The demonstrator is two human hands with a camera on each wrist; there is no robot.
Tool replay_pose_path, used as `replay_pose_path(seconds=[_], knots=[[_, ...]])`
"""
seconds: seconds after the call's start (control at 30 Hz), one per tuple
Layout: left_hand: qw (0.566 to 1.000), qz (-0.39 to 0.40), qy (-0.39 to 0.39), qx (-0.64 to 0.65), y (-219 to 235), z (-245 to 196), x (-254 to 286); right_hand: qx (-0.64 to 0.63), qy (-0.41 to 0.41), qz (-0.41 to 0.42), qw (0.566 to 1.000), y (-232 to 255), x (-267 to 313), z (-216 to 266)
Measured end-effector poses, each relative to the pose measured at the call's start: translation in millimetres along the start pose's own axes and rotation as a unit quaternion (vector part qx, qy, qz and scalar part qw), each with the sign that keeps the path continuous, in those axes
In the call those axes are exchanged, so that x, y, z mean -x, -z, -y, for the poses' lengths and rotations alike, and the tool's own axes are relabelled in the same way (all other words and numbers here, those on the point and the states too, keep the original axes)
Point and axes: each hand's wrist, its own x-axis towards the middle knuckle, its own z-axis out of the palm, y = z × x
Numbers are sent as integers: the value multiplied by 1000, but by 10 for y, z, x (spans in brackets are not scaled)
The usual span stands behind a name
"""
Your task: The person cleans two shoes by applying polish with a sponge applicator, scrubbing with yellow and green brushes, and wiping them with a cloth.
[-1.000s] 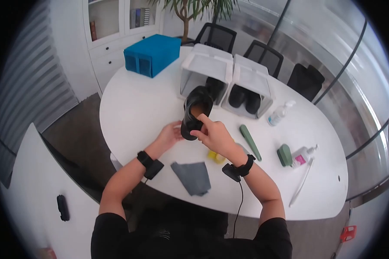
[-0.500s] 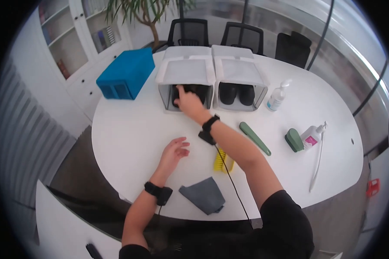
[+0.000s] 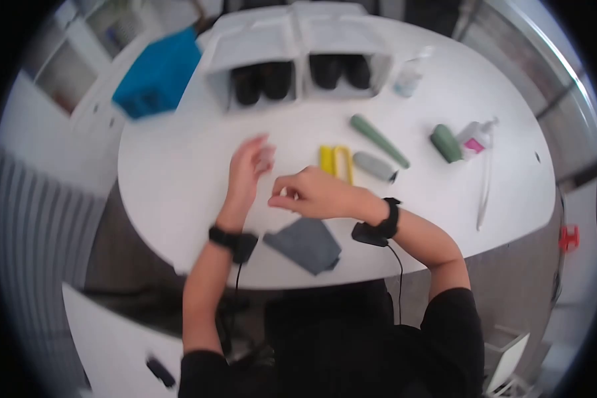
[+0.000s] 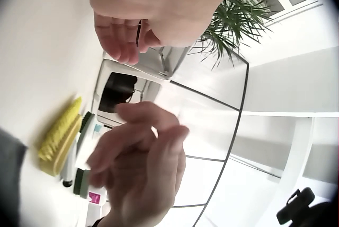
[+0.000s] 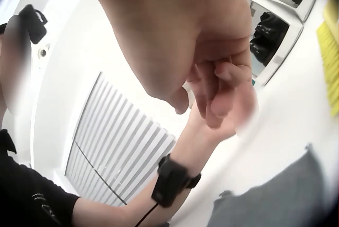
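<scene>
My left hand (image 3: pixel 247 169) hovers above the white table, fingers loosely bent and holding nothing. To its right, my right hand (image 3: pixel 322 192) hangs over the far edge of a grey cloth (image 3: pixel 305 245), its fingers loosely curled and empty. In the left wrist view both hands face each other with air between them. Beyond them stand two white boxes with open fronts, side by side. A pair of black shoes (image 3: pixel 262 83) sits in the left box (image 3: pixel 217 93), and another pair of black shoes (image 3: pixel 339 70) in the right box (image 3: pixel 383 73).
Right of my hands lie a yellow brush (image 3: pixel 326 159), a grey rounded tool (image 3: pixel 374 166) and a long green brush (image 3: pixel 380 140). Farther right are a green brush (image 3: pixel 446 143), a bottle (image 3: pixel 476 136), a white stick (image 3: pixel 485 192) and a pump bottle (image 3: pixel 410 78). A blue box (image 3: pixel 162 73) stands back left.
A black shoe, earlier held by my right hand, now sits in the left box. My right hand has drawn back from that box toward my body. The head view has shifted.
</scene>
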Motion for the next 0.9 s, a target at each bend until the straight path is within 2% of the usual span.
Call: replay_pose_path(seconds=[0.03, 0.07, 0.13, 0.17, 0.27, 0.3, 0.37, 0.4, 0.5, 0.57, 0.6, 0.7, 0.73, 0.8, 0.83, 0.9], knots=[[998, -45, -9, 37, -189, -162, -3, 5, -16, 14, 1000, -37, 27, 109], [997, 12, -60, 46, -189, -239, -28, -21, -12, 45, 999, -157, 109, 254], [994, -8, -92, 49, -379, -451, -9, -26, -62, 43, 997, -239, 159, 455], [994, -20, -99, 48, -439, -545, 12, -28, -53, 52, 997, -324, 178, 496], [988, -44, -146, 34, -631, -763, 38, -89, -78, -3, 993, -453, 256, 589], [986, -45, -154, 38, -654, -784, 42, -83, -73, -1, 994, -444, 261, 625], [983, -47, -177, 15, -740, -836, 32, -100, -126, -15, 987, -382, 272, 699], [982, -45, -182, 16, -782, -836, -4, -95, -123, -17, 988, -374, 279, 676], [973, -31, -224, -38, -912, -795, -35, -167, -139, -52, 975, -364, 337, 621], [932, -35, -290, -213, -1032, -746, -3, -212, -179, -44, 960, -309, 369, 673], [932, -35, -290, -214, -1065, -739, 7, -213, -178, -44, 960, -301, 384, 656], [800, -53, -394, -449, -1213, -701, -27, -213, -183, -79, 957, -264, 439, 592], [801, -48, -395, -447, -1254, -651, -57, -211, -177, -95, 957, -265, 455, 584], [718, -17, -454, -527, -1318, -571, -104, -208, -176, -115, 955, -273, 475, 545], [720, -12, -453, -526, -1334, -554, -116, -206, -174, -106, 957, -304, 496, 491], [779, 0, -345, -523, -1343, -575, -142, -204, -174, -105, 958, -340, 527, 420]])
